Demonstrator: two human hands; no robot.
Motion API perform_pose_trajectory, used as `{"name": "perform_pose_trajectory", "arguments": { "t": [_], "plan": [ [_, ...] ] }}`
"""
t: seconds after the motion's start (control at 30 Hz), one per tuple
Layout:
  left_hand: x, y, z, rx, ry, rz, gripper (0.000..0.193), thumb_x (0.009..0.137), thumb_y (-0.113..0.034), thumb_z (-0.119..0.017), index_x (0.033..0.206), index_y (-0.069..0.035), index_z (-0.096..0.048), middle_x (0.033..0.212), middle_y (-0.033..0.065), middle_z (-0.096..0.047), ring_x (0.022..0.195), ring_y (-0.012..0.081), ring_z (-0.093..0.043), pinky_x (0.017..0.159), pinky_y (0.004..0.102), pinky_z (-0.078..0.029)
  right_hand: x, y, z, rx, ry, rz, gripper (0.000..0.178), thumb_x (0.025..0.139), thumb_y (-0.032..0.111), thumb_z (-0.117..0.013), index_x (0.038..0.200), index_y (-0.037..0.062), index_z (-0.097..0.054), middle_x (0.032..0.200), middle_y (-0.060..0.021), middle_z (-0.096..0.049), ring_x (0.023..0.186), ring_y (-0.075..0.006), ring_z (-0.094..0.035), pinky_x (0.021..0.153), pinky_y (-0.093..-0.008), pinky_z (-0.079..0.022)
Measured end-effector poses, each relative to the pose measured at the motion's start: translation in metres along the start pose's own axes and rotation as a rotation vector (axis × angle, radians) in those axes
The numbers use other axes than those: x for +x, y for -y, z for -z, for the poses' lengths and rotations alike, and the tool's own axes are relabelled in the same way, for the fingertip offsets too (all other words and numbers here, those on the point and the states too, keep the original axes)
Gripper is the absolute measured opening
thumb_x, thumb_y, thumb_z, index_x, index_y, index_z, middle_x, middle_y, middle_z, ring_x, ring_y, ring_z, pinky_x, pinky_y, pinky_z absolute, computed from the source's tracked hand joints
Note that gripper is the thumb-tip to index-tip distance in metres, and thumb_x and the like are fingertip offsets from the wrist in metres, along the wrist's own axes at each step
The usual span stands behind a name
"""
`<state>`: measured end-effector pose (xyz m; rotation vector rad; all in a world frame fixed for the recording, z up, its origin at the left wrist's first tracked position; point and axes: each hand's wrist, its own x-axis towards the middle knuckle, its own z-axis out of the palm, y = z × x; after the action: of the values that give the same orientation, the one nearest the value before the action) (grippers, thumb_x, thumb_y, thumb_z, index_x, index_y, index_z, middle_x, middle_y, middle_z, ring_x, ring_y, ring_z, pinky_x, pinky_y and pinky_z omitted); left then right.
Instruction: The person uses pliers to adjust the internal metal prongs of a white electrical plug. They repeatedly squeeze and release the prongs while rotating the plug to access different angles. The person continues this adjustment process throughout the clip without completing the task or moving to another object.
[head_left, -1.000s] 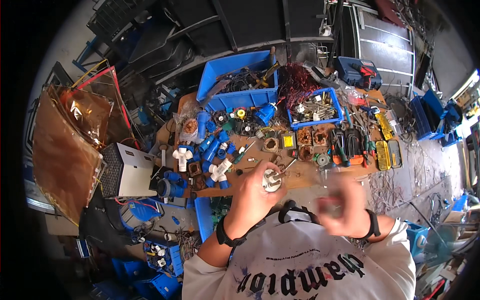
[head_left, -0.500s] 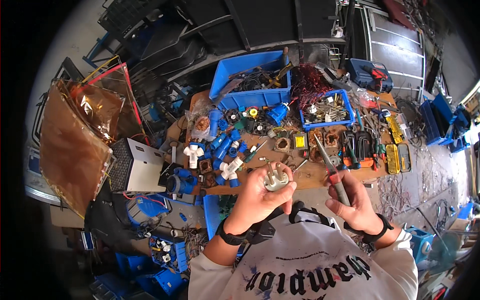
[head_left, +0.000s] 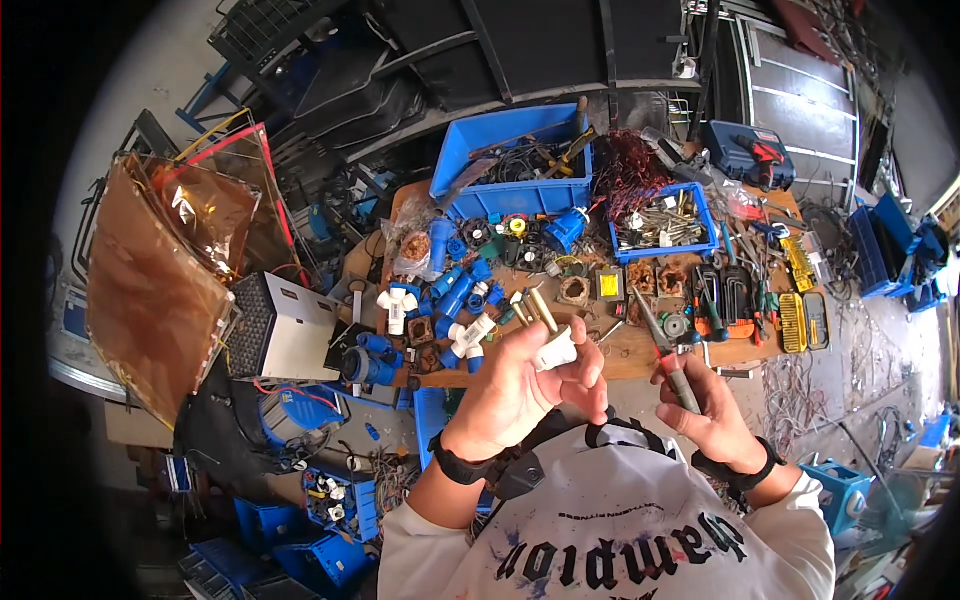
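A white plug (head_left: pixel 556 352) with long brass-coloured pins pointing up sits between the thumb and fingers of my left hand (head_left: pixel 505 405), above the table's near edge. My right hand (head_left: pixel 712 412) is wrapped round the grey-and-red handle of a pair of long-nose pliers (head_left: pixel 682 385). Their slim jaws point up and away to the left, apart from the plug; they look closed. Beyond my hands lie a yellow-faced square part (head_left: pixel 609 284) and several rusty, copper-toned ring-shaped parts (head_left: pixel 574 291).
Blue and white pipe fittings (head_left: pixel 455 296) crowd the wooden table's left side. Behind them stands a large blue bin (head_left: pixel 515 200) of tools. A shallow blue tray (head_left: pixel 714 218) holds metal pieces. Hand tools and a yellow bit case (head_left: pixel 790 320) lie right; a white box (head_left: pixel 290 330) stands left.
My left hand has tipped the plug, so its white side now shows and its pins stand higher. My right hand and the pliers stay nearly in place.
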<state>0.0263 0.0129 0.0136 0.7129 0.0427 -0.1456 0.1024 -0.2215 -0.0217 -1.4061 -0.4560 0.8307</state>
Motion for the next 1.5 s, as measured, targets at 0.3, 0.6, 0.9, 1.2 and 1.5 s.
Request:
{"name": "perform_pose_trajectory", "arguments": {
  "t": [0.3,0.6,0.9,1.2,1.5],
  "plan": [
    [0.004,0.007,0.011,-0.371,0.123,0.036,0.061,0.1,-0.055,-0.025,0.12,-0.003,-0.051,0.117,0.023,-0.061,0.112,0.0402,-0.059,0.095,0.0519,-0.048,-0.003,-0.005,-0.001,0.003,-0.015,-0.002,0.035,0.081,0.013,-0.067,0.109,0.0028,-0.049,0.078,0.0029,-0.044,0.071,-0.0064,-0.041,0.065,-0.0218,-0.035],
    [0.007,0.01,0.004,-0.444,0.259,-0.009,0.084,0.096,-0.064,-0.021,0.129,0.009,-0.044,0.134,0.0254,-0.051,0.127,0.0368,-0.048,0.107,0.0488,-0.038,-0.006,-0.008,0.002,-0.003,0.007,-0.054,0.034,0.081,0.016,-0.068,0.107,0.0028,-0.051,0.079,0.0027,-0.046,0.071,-0.0061,-0.043,0.066,-0.0213,-0.036],
    [0.005,0.008,-0.006,-0.447,0.161,-0.017,0.085,0.095,-0.065,-0.023,0.13,0.009,-0.045,0.136,0.0254,-0.049,0.127,0.0363,-0.048,0.106,0.0504,-0.038,-0.008,-0.015,0.001,0.052,0.023,-0.064,0.034,0.082,0.018,-0.068,0.107,0.0027,-0.051,0.081,0.0022,-0.047,0.073,-0.0062,-0.044,0.067,-0.0209,-0.037],
    [0.0,0.01,0.001,-0.336,0.101,-0.028,0.079,0.095,-0.063,-0.029,0.131,0.005,-0.045,0.134,0.0212,-0.052,0.123,0.0314,-0.053,0.102,0.0446,-0.045,-0.009,-0.017,0.003,0.046,0.043,-0.085,0.034,0.083,0.021,-0.069,0.107,0.0037,-0.051,0.082,0.0024,-0.048,0.074,-0.0061,-0.045,0.067,-0.0208,-0.037],
    [-0.002,0.007,-0.009,-0.2,-0.066,0.005,0.077,0.095,-0.064,-0.028,0.128,0.002,-0.05,0.132,0.0197,-0.055,0.116,0.031,-0.058,0.099,0.0433,-0.046,-0.012,-0.017,0.003,0.014,0.041,-0.085,0.032,0.082,0.02,-0.067,0.106,0.0044,-0.052,0.083,0.0023,-0.049,0.074,-0.0064,-0.045,0.068,-0.0208,-0.037]
  ]
}}
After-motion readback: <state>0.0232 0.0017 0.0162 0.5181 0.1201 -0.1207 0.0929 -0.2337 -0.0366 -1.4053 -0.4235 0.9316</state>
